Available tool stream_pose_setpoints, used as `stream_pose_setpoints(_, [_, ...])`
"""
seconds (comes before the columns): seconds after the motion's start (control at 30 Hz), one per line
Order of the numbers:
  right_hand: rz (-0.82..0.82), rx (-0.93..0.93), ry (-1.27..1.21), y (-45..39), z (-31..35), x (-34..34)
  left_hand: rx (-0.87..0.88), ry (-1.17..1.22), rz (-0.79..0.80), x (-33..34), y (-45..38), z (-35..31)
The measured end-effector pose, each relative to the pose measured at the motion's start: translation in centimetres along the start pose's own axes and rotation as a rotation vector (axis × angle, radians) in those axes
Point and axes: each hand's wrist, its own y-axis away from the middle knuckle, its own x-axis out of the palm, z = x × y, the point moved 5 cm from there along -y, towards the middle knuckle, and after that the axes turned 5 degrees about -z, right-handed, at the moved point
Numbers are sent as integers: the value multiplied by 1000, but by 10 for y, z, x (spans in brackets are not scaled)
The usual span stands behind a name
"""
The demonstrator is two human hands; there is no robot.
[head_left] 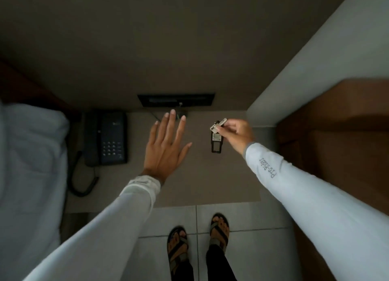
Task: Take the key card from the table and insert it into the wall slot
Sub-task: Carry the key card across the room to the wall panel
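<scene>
My right hand [236, 133] pinches a metal key at the top of a dark key card [216, 142], which hangs from my fingers just above the grey table [210, 181]. A dark rectangular wall slot panel [176, 100] is set in the wall beyond the table, up and left of the card. My left hand [166, 146] hovers flat over the table with fingers spread and holds nothing; its fingertips reach close to the panel.
A dark telephone [106, 138] with a coiled cord lies at the table's left. White bedding [31, 165] fills the left side. A pale wall corner [305, 80] and a brown wooden door [336, 144] stand to the right. My sandalled feet [197, 240] are on a tiled floor.
</scene>
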Motion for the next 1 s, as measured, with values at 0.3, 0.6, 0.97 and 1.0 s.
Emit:
stream_pose_setpoints(0.3, [-172,-233,-62,60,201,-114,45,-22,-283,-226,-88,-6])
stream_pose_setpoints(0.6, [-331,-501,-177,155,396,-228,133,-57,-644,-470,-158,-22])
stream_pose_setpoints(0.97, [-522,-756,-181,289,525,-349,264,-31,-967,-643,-184,-81])
stream_pose_setpoints(1.0, [-553,-769,-176,302,529,-363,286,-14,-983,-654,-186,-93])
